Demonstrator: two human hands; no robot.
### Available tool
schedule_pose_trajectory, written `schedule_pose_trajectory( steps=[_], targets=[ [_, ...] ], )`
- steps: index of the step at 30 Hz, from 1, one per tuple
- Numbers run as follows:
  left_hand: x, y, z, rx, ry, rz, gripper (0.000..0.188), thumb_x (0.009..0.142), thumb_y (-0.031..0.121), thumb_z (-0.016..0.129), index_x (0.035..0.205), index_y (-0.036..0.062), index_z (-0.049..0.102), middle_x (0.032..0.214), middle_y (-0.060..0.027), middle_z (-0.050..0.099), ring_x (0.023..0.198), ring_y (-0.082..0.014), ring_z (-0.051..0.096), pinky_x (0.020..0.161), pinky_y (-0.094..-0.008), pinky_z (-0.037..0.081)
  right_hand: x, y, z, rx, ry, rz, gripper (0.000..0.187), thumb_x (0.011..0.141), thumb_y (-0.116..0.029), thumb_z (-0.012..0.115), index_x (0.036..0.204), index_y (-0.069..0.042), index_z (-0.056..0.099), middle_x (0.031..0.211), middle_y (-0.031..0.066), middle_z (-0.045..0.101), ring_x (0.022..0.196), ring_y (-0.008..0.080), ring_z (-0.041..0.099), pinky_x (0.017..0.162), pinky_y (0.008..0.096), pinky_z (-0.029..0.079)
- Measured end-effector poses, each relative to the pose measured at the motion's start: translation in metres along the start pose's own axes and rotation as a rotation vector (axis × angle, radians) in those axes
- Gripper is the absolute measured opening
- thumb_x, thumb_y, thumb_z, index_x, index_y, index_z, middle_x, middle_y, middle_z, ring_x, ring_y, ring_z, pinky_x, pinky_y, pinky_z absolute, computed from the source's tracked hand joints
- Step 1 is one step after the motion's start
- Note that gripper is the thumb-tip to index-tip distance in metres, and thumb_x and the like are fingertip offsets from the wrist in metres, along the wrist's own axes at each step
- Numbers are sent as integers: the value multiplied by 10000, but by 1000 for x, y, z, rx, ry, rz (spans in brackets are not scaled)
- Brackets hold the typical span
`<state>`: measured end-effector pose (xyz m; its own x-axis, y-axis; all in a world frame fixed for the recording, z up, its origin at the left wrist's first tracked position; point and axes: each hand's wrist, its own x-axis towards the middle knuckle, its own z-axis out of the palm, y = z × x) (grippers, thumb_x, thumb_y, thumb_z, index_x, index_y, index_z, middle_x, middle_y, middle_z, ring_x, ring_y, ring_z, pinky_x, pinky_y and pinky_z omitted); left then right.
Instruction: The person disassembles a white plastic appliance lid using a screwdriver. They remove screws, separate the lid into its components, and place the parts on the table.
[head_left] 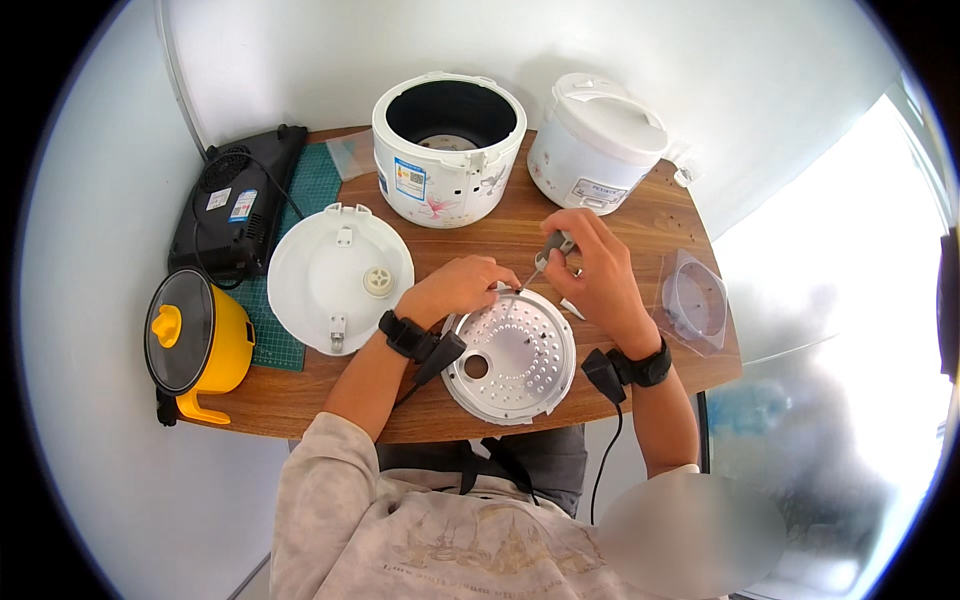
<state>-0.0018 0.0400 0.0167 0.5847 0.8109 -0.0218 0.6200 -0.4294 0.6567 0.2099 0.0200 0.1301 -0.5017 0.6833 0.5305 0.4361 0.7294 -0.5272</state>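
A round silver inner lid plate (535,365), dimpled and with one larger hole, lies flat near the table's front edge. My right hand (600,268) grips a screwdriver (550,252) by its grey handle, its shaft slanting down to the plate's far rim. At that spot my left hand (460,290) has its fingers pinched together beside the tip; whatever they hold is too small to make out. Left of it rests a white rice cooker lid (310,290), inner side up, with a round cream vent part (378,281).
Behind stand an open white rice cooker body (440,190) and a closed white rice cooker (595,140). A black appliance (225,215) lies on a green cutting mat (285,335); a yellow pot (225,345) stands in front. A clear plastic container (695,300) is at the right.
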Motion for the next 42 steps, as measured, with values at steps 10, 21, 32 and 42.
schedule_pose_trajectory(
  steps=[10,21,32,42],
  targets=[
    [0,3,-2,-14,-10,-8,367,857,90,640,1204,186,707,1014,-130,650,999,-328,634,873,-451,501,-5,4,0,10,36,0,327,866,-10,684,1185,-52,625,1081,128,640,874,294,665,736,373,562],
    [3,1,0,-30,-1,-29,366,839,98,643,1185,181,731,999,-120,662,994,-317,636,885,-444,502,-1,-4,6,-176,217,125,432,845,-117,798,1267,-132,709,968,59,554,794,197,595,763,311,597],
    [2,-1,5,4,49,-12,367,820,90,662,1165,179,748,1018,-122,668,1000,-317,633,888,-439,503,-5,-9,9,24,205,99,383,834,-84,800,1178,-45,638,1016,124,651,865,255,683,737,350,563],
    [4,-4,4,-8,19,-7,365,829,100,654,1175,175,740,1011,-120,663,1003,-315,632,881,-442,498,-9,-3,10,-99,208,157,354,833,-220,826,1040,-67,582,876,78,655,721,216,665,613,331,534]
  ],
)
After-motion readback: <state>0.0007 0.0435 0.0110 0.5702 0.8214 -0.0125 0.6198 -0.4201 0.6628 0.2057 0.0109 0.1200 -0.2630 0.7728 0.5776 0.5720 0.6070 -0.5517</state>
